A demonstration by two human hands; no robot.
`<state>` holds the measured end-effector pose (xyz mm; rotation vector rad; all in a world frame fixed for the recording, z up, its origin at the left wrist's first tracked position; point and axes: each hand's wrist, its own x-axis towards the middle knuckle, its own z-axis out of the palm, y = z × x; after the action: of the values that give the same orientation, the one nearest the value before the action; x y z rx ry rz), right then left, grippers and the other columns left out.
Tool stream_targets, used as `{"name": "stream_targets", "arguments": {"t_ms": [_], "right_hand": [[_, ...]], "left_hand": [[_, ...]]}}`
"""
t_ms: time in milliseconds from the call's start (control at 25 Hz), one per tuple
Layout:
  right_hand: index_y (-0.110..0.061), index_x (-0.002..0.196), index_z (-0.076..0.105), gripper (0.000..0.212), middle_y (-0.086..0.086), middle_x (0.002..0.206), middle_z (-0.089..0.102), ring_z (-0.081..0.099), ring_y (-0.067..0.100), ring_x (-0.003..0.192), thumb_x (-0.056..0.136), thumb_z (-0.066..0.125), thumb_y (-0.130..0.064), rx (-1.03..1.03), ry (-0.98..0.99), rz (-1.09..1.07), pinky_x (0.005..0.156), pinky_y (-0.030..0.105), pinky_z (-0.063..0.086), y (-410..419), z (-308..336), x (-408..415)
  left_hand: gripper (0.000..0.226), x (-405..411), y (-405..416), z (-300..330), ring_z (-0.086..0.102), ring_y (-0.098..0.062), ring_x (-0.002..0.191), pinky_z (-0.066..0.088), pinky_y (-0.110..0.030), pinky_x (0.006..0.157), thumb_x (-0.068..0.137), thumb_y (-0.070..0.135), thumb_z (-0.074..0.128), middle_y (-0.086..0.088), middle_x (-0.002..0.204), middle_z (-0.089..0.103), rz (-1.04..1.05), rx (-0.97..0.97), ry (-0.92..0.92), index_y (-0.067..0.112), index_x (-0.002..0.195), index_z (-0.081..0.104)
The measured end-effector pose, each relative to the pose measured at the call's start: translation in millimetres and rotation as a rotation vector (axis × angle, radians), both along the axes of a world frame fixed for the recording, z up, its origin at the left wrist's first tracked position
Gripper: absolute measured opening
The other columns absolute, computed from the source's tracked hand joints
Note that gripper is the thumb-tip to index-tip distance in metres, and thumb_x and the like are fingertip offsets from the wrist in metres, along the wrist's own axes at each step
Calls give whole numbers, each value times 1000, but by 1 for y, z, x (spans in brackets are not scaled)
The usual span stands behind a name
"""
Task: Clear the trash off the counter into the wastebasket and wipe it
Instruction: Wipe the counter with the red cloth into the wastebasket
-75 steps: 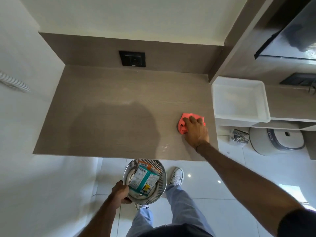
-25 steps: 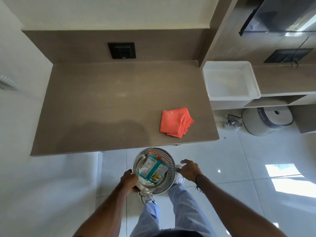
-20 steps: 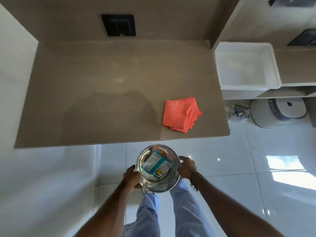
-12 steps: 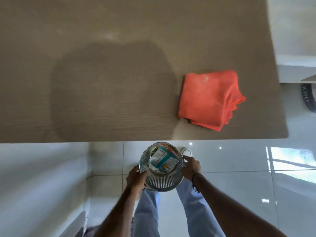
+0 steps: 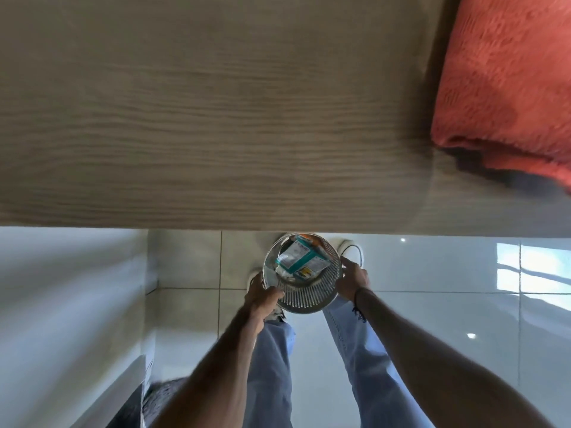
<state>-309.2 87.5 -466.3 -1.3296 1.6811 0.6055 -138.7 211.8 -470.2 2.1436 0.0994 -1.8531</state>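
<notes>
A round metal mesh wastebasket (image 5: 304, 299) is low over the floor, just below the counter's front edge. My left hand (image 5: 262, 299) grips its left side and my right hand (image 5: 352, 281) grips its right side. Inside it lies a teal and white carton (image 5: 301, 261) with other scraps under it. The wood-grain counter (image 5: 200, 118) fills the upper half of the view. A folded orange cloth (image 5: 506, 88) lies on it at the far right, apart from both hands.
White glossy floor tiles (image 5: 448, 319) lie below, with my legs in light blue jeans (image 5: 275, 366) and white shoes. A white wall panel (image 5: 68, 304) stands at the left. A dark mat (image 5: 154, 400) shows at the bottom left.
My right hand left the orange cloth on the counter and took the basket's right side. Both hands have lowered the basket toward the floor, and my head has dropped close to the counter.
</notes>
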Motion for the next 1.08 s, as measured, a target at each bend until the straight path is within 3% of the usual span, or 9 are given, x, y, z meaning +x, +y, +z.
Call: {"name": "stream_targets", "arguments": {"t_ms": [120,240,360,480,520,640,840,960,1080], "right_hand": [[-21,137,59,59,13,128,70,62,29,124,83,57,3,25,-54,7,103,34,50,-2,1,-8],[-13,124,69,44,11,121,74,68,26,118,84,58,3,-12,-112,-18,104,36,51,-7,21,-16],[-10,109,77,30,12,112,77,71,32,107,85,61,-2,-78,-148,-79,98,44,55,-8,74,-12],[-4,104,77,25,19,106,77,71,39,101,84,64,1,-119,-239,-162,93,52,56,-6,145,1],[-3,105,77,25,21,106,76,71,41,101,84,64,2,-129,-273,-180,92,54,56,-5,171,6],[-6,104,76,27,20,101,77,73,37,94,83,61,2,-145,-341,-193,87,53,59,-2,242,17],[-7,98,76,21,19,92,78,74,26,79,85,61,1,-260,-489,-163,82,43,61,5,345,31],[-15,87,74,24,18,90,78,72,9,60,87,58,3,-336,-565,-191,57,20,55,2,388,39],[-19,80,72,31,13,81,76,66,8,51,89,52,4,-404,-630,-230,49,24,53,-13,419,44]], "left_hand": [[64,7,3,4,68,-22,104,54,-27,69,85,-9,53,3,118,68,-109,-10,78,25,139,59],[71,12,5,25,63,-19,112,54,-27,81,89,1,60,-8,150,59,-254,-62,14,22,155,45],[68,16,4,77,65,-13,111,53,-22,82,91,4,60,-9,159,52,-397,-125,-64,18,156,44],[70,26,-1,149,53,-26,145,48,-35,114,90,4,60,-10,162,50,-531,-202,-129,16,157,43],[69,30,-3,177,53,-27,146,46,-34,114,90,5,60,-10,160,52,-555,-241,-148,16,157,44],[63,41,-12,255,60,-28,139,53,-29,102,92,5,60,-11,156,57,-584,-376,-189,18,153,49],[49,58,-26,358,69,-24,127,55,-40,112,92,7,65,-7,141,70,-647,-592,-293,14,140,63],[41,66,-36,397,73,-20,101,59,-35,99,93,8,64,-5,128,76,-632,-682,-336,13,133,67],[31,69,-60,424,70,-21,84,61,-29,78,93,1,61,-17,114,79,-557,-755,-371,3,121,72]]}}
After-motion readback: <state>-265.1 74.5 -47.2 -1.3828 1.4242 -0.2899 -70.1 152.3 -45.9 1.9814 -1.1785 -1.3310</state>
